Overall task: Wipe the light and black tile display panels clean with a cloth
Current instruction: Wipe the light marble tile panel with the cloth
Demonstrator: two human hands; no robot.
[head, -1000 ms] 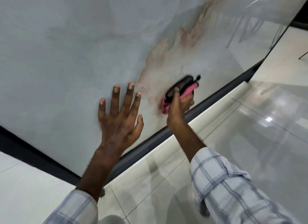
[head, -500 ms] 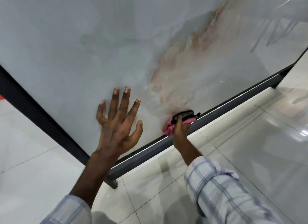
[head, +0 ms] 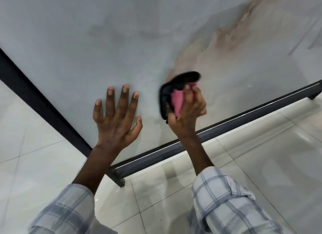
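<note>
Standing in a dark metal frame on glossy pale floor tiles, the large grey marbled tile panel bears the left hand flat, fingers spread. Beside it, the right hand clutches a pink-and-black cloth against the panel's lower part.

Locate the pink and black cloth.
In the head view, the pink and black cloth is bunched in the right hand at the light marbled tile panel, just right of the flat left hand.
</note>
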